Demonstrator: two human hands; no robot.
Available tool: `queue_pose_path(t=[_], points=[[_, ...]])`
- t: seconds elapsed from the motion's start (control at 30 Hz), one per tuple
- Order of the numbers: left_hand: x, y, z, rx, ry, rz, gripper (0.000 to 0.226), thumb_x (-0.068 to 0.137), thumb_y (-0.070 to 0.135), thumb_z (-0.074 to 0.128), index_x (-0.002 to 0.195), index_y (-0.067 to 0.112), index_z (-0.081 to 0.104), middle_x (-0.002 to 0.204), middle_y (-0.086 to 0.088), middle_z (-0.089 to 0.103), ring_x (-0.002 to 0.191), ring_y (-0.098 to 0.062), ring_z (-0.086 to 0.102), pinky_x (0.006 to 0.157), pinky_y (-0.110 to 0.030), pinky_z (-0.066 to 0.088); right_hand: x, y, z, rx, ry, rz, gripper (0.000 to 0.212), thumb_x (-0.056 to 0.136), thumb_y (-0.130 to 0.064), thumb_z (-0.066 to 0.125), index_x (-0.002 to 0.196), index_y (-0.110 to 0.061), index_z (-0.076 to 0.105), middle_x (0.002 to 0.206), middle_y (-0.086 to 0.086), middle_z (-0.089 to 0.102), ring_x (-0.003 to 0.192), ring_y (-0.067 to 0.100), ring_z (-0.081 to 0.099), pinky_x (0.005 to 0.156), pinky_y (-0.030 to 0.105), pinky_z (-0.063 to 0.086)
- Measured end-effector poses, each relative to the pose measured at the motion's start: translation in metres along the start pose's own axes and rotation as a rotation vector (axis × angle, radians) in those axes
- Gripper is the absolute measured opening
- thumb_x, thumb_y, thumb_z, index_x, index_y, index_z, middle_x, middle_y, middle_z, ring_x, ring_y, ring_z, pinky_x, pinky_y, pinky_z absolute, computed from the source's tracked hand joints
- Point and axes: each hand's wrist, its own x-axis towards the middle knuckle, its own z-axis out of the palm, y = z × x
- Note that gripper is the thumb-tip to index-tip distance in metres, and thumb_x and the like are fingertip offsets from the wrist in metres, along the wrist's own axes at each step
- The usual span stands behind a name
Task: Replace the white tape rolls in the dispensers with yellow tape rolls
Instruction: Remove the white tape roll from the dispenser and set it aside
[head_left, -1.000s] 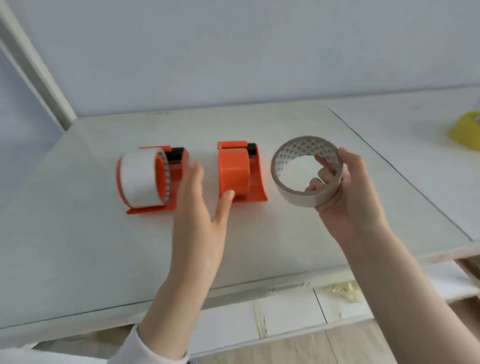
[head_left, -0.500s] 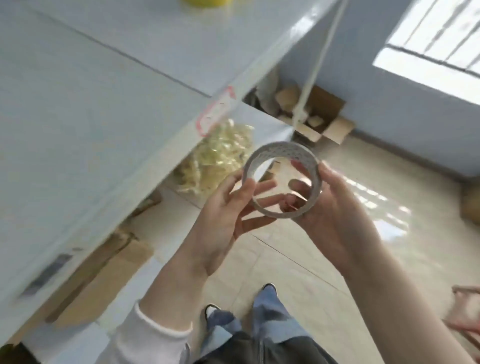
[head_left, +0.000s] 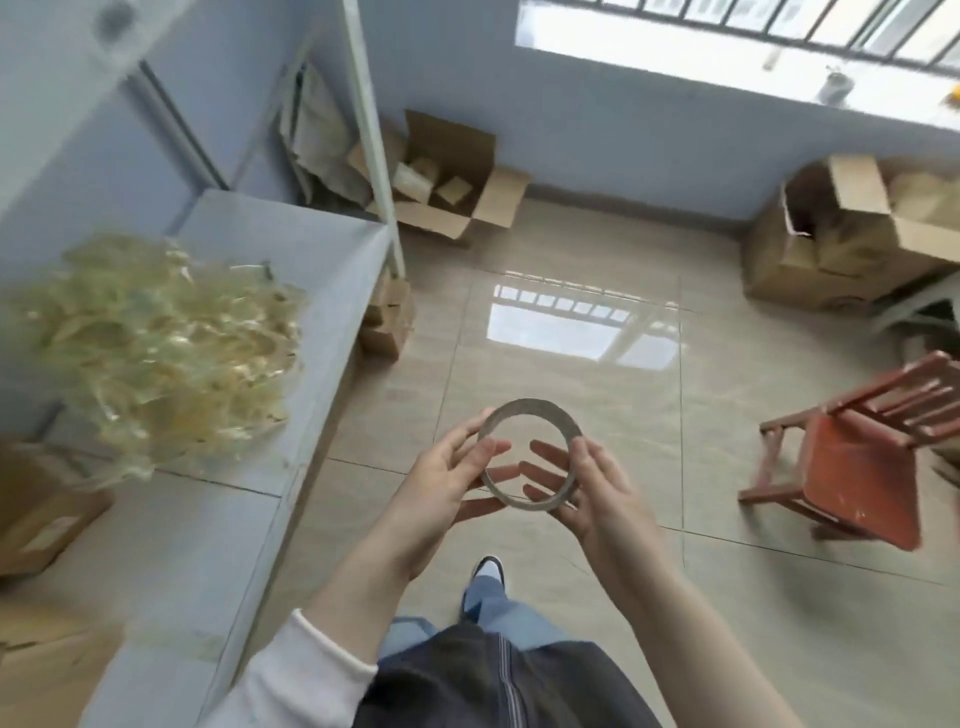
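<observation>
Head view: where is the tape roll (head_left: 530, 405) to be found?

— It is held in the air over the tiled floor (head_left: 727, 415), between the two hands and well apart from the shelf. Its opening is turned up toward the camera.

— And how are the fingers set?

— On the left hand (head_left: 441, 488) the thumb is laid on the outside of the ring and the fingers (head_left: 493, 448) are passed inside it, so the wall is pinched. The same is done by the right hand (head_left: 602, 499): thumb outside, fingers seen through the opening. All the fingers are fairly straight, only lightly bent.

— What else can be made out?

— A blurred pile of tangled yellowish strips (head_left: 156, 338) is heaped on a grey shelf (head_left: 311, 249) at the left. Open cardboard boxes (head_left: 447, 176) are set against the far wall. A red wooden chair (head_left: 857, 483) is placed at the right. A white sleeve (head_left: 311, 670) is worn on the left arm.
</observation>
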Motion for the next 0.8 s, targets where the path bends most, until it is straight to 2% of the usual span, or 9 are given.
queue_pose_path(t=[0.13, 0.23, 0.37, 0.53, 0.63, 0.8], points=[[0.037, 0.009, 0.026, 0.004, -0.022, -0.037, 0.041, 0.093, 0.03, 0.045, 0.133, 0.022, 0.046, 0.122, -0.006, 0.062, 0.103, -0.017, 0.067, 0.077, -0.028, 0.058, 0.033, -0.018, -0.023, 0.048, 0.04, 0.032, 0.038, 0.091, -0.026, 0.047, 0.125, -0.009, 0.049, 0.111, 0.01, 0.068, 0.094, 0.023, 0.068, 0.076, 0.029, 0.057], [0.068, 0.023, 0.033, -0.02, -0.038, -0.058, 0.039, 0.094, 0.026, 0.047, 0.132, 0.019, 0.048, 0.123, -0.009, 0.062, 0.102, -0.019, 0.068, 0.072, -0.025, 0.059, 0.06, -0.033, -0.031, 0.081, 0.05, 0.043, 0.035, 0.092, -0.024, 0.047, 0.123, -0.009, 0.05, 0.109, 0.01, 0.068, 0.087, 0.02, 0.07, 0.071, 0.027, 0.059], [0.117, 0.051, 0.034, -0.046, -0.065, -0.078, 0.039, 0.093, 0.023, 0.048, 0.132, 0.018, 0.047, 0.122, -0.01, 0.063, 0.099, -0.015, 0.068, 0.077, -0.03, 0.059, 0.105, -0.06, -0.032, 0.1, 0.038, 0.042, 0.035, 0.092, -0.024, 0.047, 0.123, -0.009, 0.05, 0.106, 0.007, 0.068, 0.079, 0.014, 0.072, 0.066, 0.024, 0.058], [0.186, 0.105, 0.031, -0.056, -0.11, -0.045, 0.036, 0.092, 0.022, 0.049, 0.128, 0.019, 0.049, 0.121, -0.011, 0.062, 0.095, -0.015, 0.069, 0.078, -0.031, 0.058, 0.168, -0.114, -0.016, 0.064, 0.053, 0.0, 0.038, 0.093, -0.023, 0.047, 0.127, -0.007, 0.048, 0.108, 0.008, 0.068, 0.096, 0.024, 0.067, 0.077, 0.028, 0.057], [0.221, 0.143, 0.025, -0.067, -0.127, -0.03, 0.038, 0.091, 0.023, 0.05, 0.129, 0.018, 0.048, 0.121, -0.011, 0.062, 0.1, -0.019, 0.067, 0.079, -0.033, 0.058, 0.201, -0.151, 0.0, 0.04, 0.048, -0.027, 0.038, 0.093, -0.023, 0.047, 0.127, -0.007, 0.048, 0.11, 0.008, 0.067, 0.1, 0.026, 0.066, 0.083, 0.032, 0.054], [0.276, 0.198, 0.017, -0.023, -0.147, 0.009, 0.037, 0.091, 0.025, 0.05, 0.128, 0.019, 0.049, 0.122, -0.012, 0.062, 0.096, -0.014, 0.067, 0.079, -0.032, 0.059, 0.255, -0.197, 0.023, 0.042, 0.039, -0.055, 0.041, 0.092, -0.025, 0.047, 0.129, -0.007, 0.047, 0.116, 0.01, 0.066, 0.101, 0.027, 0.065, 0.09, 0.036, 0.051]])
